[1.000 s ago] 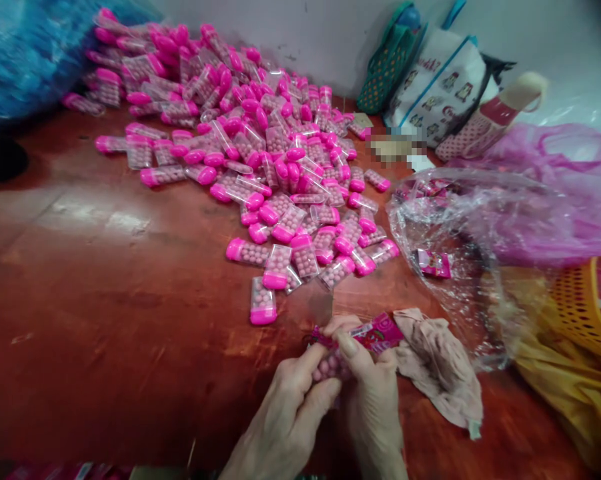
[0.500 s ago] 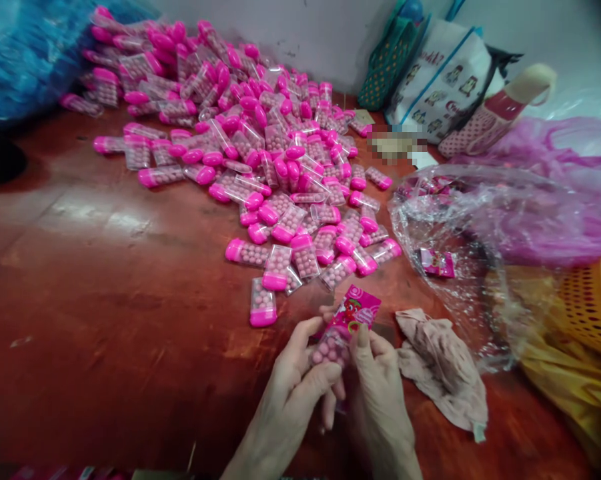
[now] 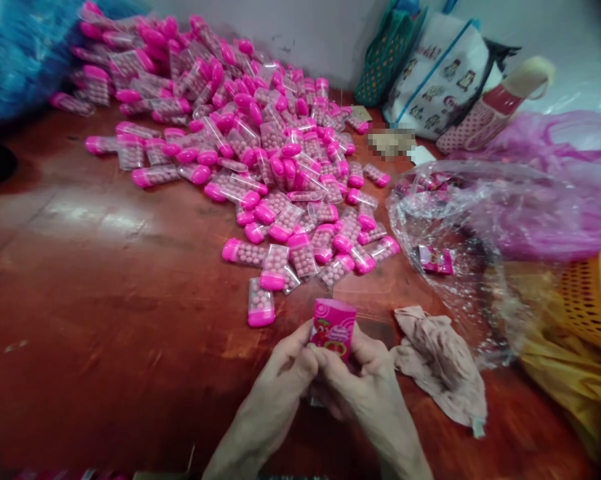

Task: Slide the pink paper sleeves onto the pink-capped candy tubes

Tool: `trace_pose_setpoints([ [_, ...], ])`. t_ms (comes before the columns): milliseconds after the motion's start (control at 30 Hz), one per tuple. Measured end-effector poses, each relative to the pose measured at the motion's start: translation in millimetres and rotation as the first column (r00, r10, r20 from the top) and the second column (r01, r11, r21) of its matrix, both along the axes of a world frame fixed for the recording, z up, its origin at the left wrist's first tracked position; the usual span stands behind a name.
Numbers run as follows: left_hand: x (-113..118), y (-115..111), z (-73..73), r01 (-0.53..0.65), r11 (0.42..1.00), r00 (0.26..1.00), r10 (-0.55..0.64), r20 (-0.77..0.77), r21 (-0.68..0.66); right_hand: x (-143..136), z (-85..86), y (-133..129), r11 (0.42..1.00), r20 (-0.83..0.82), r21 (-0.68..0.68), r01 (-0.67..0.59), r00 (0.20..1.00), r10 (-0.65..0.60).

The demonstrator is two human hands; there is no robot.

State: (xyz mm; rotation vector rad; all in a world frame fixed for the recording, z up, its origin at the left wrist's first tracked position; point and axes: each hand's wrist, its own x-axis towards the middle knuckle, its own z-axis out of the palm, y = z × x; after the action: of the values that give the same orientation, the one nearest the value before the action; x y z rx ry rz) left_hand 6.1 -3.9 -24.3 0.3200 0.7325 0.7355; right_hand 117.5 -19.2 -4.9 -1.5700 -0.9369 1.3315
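- A pink printed sleeve (image 3: 333,328) is gripped between the fingers of the left hand (image 3: 283,377) and the right hand (image 3: 375,383), its upper edge raised above them.
- The fingers of both hands are closed in on the sleeve from its two sides, and the thumbs are brought together at its lower front.
- Something clear is glimpsed just below the fingers, but most of it is hidden by the hands.
- Beyond the fingers, a large heap of clear containers (image 3: 272,137) with bright pink caps, filled with pink balls, is spread over the reddish-brown bench (image 3: 130,300).
- The nearest upright-lying container (image 3: 261,303) is set a little beyond the fingers and to their left, its cap turned toward the person.
- A crumpled pale cloth (image 3: 443,367) is laid to the right of the fingers, near the right hand.
- Farther right of the fingers, a small pink packet (image 3: 436,260) is seen at a clear plastic bag (image 3: 463,300); whether it is held inside cannot be told.
- A yellow basket (image 3: 583,300) is placed well to the right, beside yellow-brown material (image 3: 565,380).
- A blue plastic bag (image 3: 25,60) is seen far beyond the fingers, to the left.
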Motion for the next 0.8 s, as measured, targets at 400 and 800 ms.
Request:
trace_pose_setpoints([
  [400, 7.1, 14.2, 6.7, -0.223, 0.944, 0.975, 0.213, -0.069, -0.243, 5.6, -8.8, -2.2, 0.954, 0.281, 0.147, -0.26, 0.936, 0.212],
  [800, 1.0, 14.9, 1.4, -0.164, 0.98, 0.986, 0.164, -0.003, -0.116, -6.1, -21.1, -0.9, 0.829, 0.52, 0.491, -0.268, 0.853, -0.032],
])
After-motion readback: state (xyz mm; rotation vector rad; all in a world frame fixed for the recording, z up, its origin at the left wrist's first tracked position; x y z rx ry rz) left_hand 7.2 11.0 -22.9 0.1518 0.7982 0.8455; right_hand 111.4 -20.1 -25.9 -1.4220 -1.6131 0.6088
